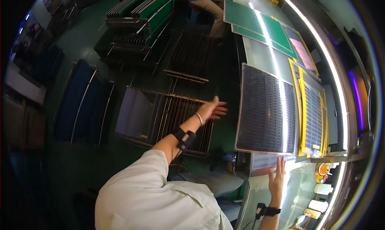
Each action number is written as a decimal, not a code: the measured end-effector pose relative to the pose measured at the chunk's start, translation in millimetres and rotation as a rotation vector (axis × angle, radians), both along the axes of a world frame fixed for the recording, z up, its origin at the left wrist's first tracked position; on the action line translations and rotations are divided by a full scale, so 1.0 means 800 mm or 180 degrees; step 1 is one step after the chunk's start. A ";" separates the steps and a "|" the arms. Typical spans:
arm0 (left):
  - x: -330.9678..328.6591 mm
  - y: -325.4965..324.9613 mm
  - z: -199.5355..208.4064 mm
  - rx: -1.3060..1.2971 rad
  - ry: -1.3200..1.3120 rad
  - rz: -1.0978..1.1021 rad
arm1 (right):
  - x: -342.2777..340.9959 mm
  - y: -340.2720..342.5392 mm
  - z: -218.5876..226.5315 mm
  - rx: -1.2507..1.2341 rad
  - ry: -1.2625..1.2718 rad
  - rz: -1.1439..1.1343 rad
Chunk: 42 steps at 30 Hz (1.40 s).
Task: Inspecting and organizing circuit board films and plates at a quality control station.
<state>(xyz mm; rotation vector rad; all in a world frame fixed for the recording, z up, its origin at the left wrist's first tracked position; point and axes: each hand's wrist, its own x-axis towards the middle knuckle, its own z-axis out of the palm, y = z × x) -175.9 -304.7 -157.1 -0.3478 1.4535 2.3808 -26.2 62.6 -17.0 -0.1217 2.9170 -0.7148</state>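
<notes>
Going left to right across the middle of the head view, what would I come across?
Blue sheets, grey-purple sheets, the left hand, the dark panel, a yellow-framed panel, then a bright light tube.

Dark rectangular panel (260,109), rows of small marks, lying on a bench (298,192), glare streak at right

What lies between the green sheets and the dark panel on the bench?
In the head view, only bare grey benchtop shows between the green sheets and the dark panel, crossed by a bright reflected streak.
</notes>
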 end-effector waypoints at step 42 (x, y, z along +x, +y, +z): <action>0.164 -0.188 0.277 -0.2487 0.1184 -0.1110 | 0.053 -0.252 -0.140 -0.1993 -0.0578 -0.0285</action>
